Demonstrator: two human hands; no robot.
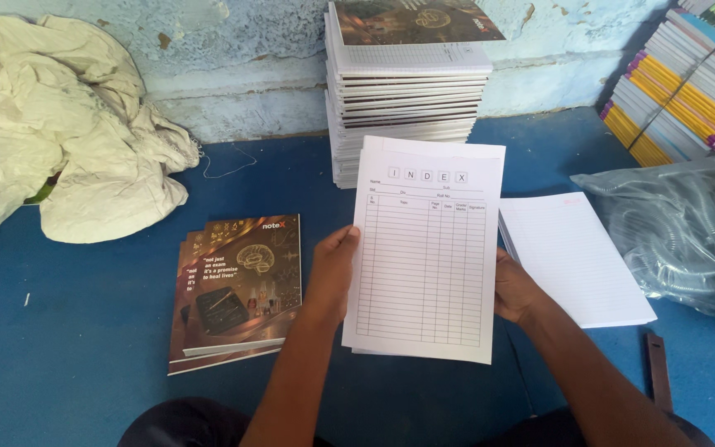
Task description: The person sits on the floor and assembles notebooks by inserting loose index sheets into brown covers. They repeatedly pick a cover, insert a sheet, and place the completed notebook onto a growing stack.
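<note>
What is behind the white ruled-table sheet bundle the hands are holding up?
Behind the sheet bundle rises a tall stack of notebooks against the blue wall. The stack's lower right part and the floor there are covered, so unseen.

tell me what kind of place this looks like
Probably a small notebook-binding workshop: both hands hold a printed page block, dark covers lie on the blue floor, and finished notebooks are stacked against the wall.

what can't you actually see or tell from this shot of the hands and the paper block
Head view only:
- Right hand: its fingers are hidden behind the block of index-ruled sheets.
- Left hand: only the thumb lies on the front; the other fingers are behind the block.
- Thickness of the block: seen face on, so it cannot be judged.
- Clear plastic bag: contents blurred, cut by the right edge.
- Bundled notebooks: cut by the top-right corner.
</note>
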